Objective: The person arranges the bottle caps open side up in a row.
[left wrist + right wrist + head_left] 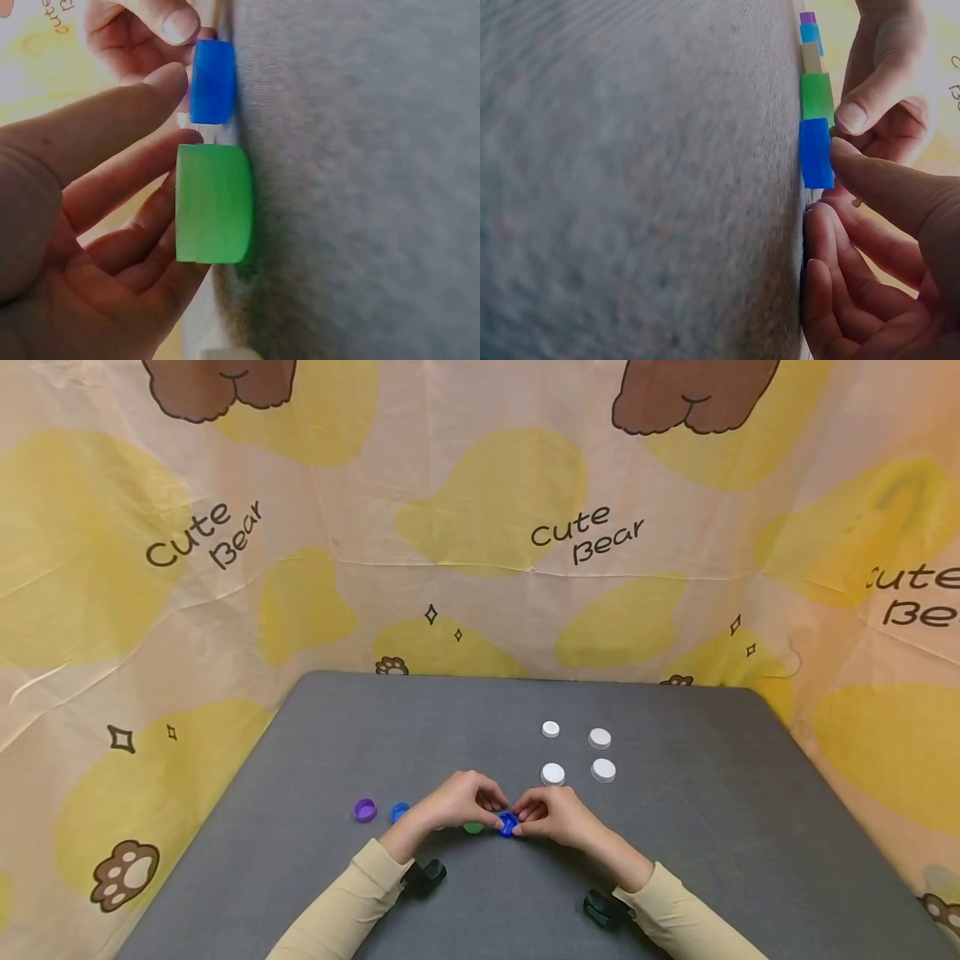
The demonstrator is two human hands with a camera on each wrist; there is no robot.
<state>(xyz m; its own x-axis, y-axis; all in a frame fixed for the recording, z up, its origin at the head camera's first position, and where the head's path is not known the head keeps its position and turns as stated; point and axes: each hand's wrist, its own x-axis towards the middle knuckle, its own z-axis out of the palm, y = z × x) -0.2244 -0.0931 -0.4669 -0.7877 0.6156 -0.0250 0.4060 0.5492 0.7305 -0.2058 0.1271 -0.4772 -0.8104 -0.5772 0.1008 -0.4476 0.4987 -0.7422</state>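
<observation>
A dark blue bottle cap, hollow side up, lies on the table at the right end of a row of caps. My left hand pinches it from the left, thumb at its near rim and fingertips behind. From the other side my right hand also pinches the cap, its thumb on the rim in the right wrist view. Right beside it sits a green cap, partly under my left hand in the head view. A whitish cap stands beyond the green one, mostly hidden by the left hand from above.
A light blue cap and a purple cap continue the row leftward. Several white caps lie farther back on the grey table. A printed cloth hangs behind the table's back edge.
</observation>
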